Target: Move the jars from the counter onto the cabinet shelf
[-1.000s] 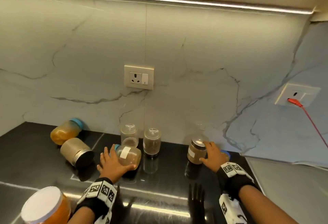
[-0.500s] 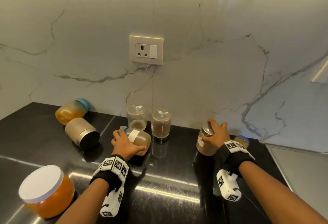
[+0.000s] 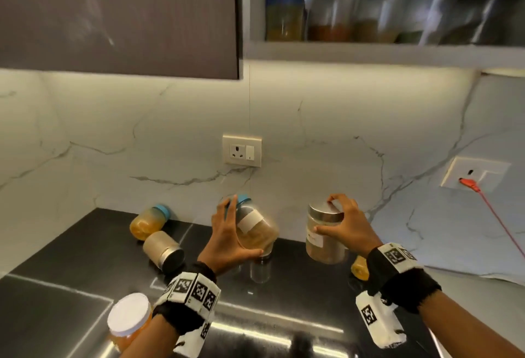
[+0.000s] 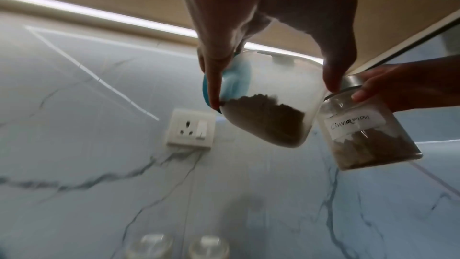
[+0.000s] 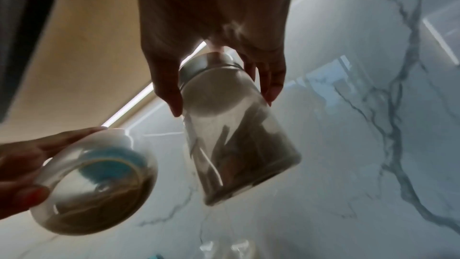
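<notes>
Both hands carry jars clear of the worktop point(image 3: 71, 266): left hand point(image 3: 227, 241) wrapped round the tilted blue-lidded jar point(image 3: 254, 230), right hand point(image 3: 348, 225) gripping the cinnamon jar point(image 3: 322, 241) by its lid, ready for the far shelf point(image 3: 369, 52).

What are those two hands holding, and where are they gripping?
Left hand grips the blue-lidded jar around its body; right hand holds the cinnamon jar by its metal lid.
</notes>
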`<state>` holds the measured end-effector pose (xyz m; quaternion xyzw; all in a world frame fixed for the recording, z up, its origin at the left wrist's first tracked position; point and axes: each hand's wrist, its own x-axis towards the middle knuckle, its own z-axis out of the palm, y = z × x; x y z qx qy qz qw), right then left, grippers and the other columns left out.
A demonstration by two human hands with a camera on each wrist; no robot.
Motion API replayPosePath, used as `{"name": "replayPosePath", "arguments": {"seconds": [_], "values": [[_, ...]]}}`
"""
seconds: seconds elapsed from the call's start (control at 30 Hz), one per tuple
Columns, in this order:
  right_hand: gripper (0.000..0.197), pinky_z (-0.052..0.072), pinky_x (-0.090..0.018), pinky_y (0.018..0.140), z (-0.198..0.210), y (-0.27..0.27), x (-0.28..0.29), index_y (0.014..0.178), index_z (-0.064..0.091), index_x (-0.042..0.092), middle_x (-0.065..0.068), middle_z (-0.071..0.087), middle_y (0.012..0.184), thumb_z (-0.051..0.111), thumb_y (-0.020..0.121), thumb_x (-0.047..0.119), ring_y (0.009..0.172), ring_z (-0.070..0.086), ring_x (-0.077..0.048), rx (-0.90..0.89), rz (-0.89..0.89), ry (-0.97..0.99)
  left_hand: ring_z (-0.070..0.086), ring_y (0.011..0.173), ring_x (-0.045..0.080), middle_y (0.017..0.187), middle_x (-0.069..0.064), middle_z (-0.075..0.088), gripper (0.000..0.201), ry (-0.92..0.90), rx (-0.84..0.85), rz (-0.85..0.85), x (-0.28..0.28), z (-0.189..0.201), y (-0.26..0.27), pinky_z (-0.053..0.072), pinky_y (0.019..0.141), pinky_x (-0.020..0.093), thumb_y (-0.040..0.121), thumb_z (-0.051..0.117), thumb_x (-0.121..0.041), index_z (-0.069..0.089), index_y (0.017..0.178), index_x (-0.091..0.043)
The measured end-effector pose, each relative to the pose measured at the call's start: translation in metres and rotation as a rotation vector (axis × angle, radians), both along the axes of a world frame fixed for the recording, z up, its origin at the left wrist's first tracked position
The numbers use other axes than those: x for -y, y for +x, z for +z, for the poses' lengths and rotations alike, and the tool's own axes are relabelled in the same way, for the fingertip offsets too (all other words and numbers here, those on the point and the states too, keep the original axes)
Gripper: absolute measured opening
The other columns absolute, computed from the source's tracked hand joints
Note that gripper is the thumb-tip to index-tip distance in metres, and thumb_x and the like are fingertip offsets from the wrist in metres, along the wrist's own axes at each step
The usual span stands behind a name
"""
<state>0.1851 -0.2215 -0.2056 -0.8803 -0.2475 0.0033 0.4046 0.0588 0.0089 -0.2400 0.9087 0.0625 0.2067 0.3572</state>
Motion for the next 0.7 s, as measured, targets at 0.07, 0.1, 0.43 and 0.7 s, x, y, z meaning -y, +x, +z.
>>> {"name": "replayPosePath", "arguments": {"seconds": [0.07,0.1,0.43,0.7], "values": [[0.063,0.047,-0.028,0.086,0.034,-0.017,0.011,0.122,0.047,0.013,-0.014,0.048,0.121,0.080,0.069,0.020,0.102,0.053,-0.023,0.066,0.011,0.026,0.025,0.125,0.022,0.141,0.009,0.018,0.118,0.068,0.086,-0.052,0.011,0.033,-0.009,0.033,0.105,0.037,0.048,0.071,-0.060,0.008,0.140,-0.021],[0.064,0.048,-0.029,0.087,0.048,-0.024,0.016,0.123,0.048,0.013,-0.015,0.049,0.121,0.081,0.068,0.021,0.104,0.055,-0.026,0.101,0.009,0.036,0.024,0.125,0.021,0.141,0.009,0.018,0.117,0.099,0.121,-0.076,0.015,0.046,-0.013,0.032,0.104,0.035,0.050,0.074,-0.056,0.007,0.139,-0.024],[0.063,0.046,-0.027,0.087,0.168,-0.094,0.067,0.122,0.047,0.016,-0.007,0.055,0.124,0.080,0.068,0.020,0.108,0.056,-0.022,0.352,0.030,0.273,0.011,0.129,0.007,0.142,-0.008,0.009,0.116,0.398,0.486,-0.253,0.063,0.171,-0.049,0.013,0.111,0.016,0.047,0.067,-0.063,0.007,0.138,-0.023],[0.055,0.040,-0.012,0.069,0.242,-0.133,0.099,0.118,0.050,0.018,0.004,0.057,0.112,0.078,0.070,0.019,0.098,0.053,-0.013,0.499,0.024,0.379,0.005,0.138,0.014,0.144,-0.007,0.004,0.115,0.338,0.501,-0.351,0.098,0.250,-0.064,0.017,0.111,0.033,0.047,0.079,-0.040,0.008,0.137,-0.033]]}}
